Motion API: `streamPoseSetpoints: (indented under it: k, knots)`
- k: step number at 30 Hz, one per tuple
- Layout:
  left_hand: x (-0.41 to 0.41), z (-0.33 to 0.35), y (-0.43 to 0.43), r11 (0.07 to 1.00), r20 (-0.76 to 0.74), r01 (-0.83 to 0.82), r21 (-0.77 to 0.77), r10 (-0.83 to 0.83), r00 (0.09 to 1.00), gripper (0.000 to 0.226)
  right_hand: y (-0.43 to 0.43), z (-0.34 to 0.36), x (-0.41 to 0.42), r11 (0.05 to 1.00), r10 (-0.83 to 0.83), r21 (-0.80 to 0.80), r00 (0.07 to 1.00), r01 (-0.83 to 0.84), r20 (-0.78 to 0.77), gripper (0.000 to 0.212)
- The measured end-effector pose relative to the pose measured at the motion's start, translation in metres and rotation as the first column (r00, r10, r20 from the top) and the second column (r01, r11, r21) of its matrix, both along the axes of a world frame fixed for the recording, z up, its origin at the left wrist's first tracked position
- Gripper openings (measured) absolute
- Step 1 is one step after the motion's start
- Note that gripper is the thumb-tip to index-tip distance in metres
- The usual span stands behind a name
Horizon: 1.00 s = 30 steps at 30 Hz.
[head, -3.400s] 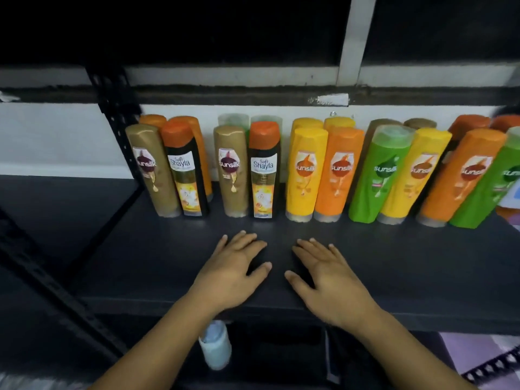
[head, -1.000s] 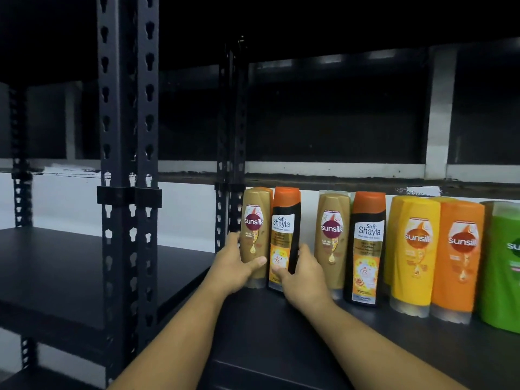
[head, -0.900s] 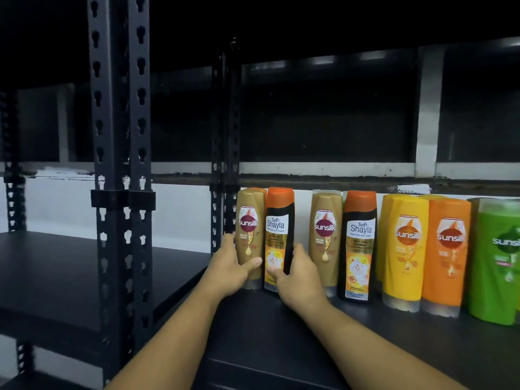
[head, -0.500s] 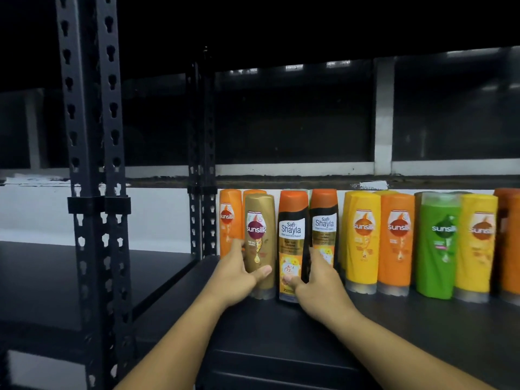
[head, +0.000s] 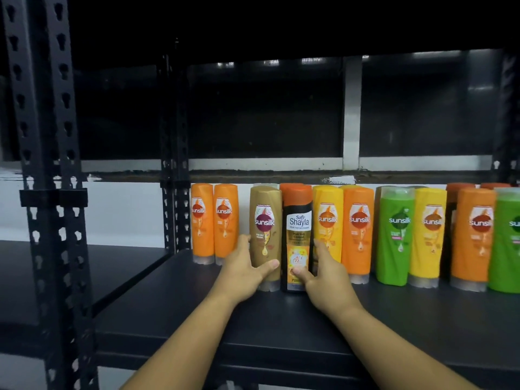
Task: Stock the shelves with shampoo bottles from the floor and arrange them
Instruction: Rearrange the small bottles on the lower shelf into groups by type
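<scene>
With the left grip (head: 244, 270) curled round the gold bottle (head: 266, 220) and the right grip (head: 323, 274) round the black bottle (head: 297, 220), both upright on the shelf (head: 281, 322), a hasty sideways shove could topple these 2 tall bottles against the yellow bottle (head: 328, 220) beside them.

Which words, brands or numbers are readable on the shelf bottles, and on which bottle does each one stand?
"sunsilk": gold bottle, yellow bottle right of the black one, orange bottle next to it, green bottle, leftmost bottle.
"Safi Shayla": black bottle.
"72": black bottle, lower label.
Smaller print on every label: too blurred to read.
</scene>
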<state>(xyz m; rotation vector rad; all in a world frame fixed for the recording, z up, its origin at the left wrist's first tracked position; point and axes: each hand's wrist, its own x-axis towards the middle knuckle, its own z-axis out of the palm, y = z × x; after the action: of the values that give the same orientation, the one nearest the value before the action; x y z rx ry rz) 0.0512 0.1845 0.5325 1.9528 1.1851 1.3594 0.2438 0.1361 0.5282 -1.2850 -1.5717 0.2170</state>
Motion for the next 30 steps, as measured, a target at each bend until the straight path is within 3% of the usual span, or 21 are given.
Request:
streamPoseSetpoints:
  k: [9,12,15,19,24,30]
  knots:
    - [-0.003,-0.010,0.000,1.000,-0.162,-0.025,0.015,0.027,0.986,0.064,0.002,-0.002,0.001,0.999,-0.015,-0.046,0.999,0.017,0.037,0.061]
    - [-0.002,-0.008,-0.006,0.991,-0.237,-0.131,0.020,0.132,0.963,0.055,0.002,-0.001,0.002,0.999,-0.016,-0.047,0.998,0.019,0.053,0.061]
    - [-0.003,-0.005,-0.016,0.961,-0.416,-0.271,0.058,0.270,0.868,0.041,-0.003,0.000,0.000,0.995,-0.057,-0.075,0.994,0.065,0.098,0.054]
    - [-0.006,-0.004,-0.039,0.946,-0.500,-0.316,0.072,0.308,0.809,0.029,-0.017,0.000,0.004,0.967,-0.101,-0.184,0.929,0.176,0.355,0.043]
    - [0.007,-0.005,-0.071,0.988,-0.571,-0.129,0.089,0.157,0.806,0.025,-0.050,0.003,0.031,0.934,0.007,-0.299,0.825,0.196,0.566,0.040]
    - [0.079,0.000,-0.082,0.977,-0.750,0.211,-0.019,-0.154,0.644,0.046,-0.085,0.007,0.098,0.878,0.083,-0.418,0.789,0.230,0.608,0.048]
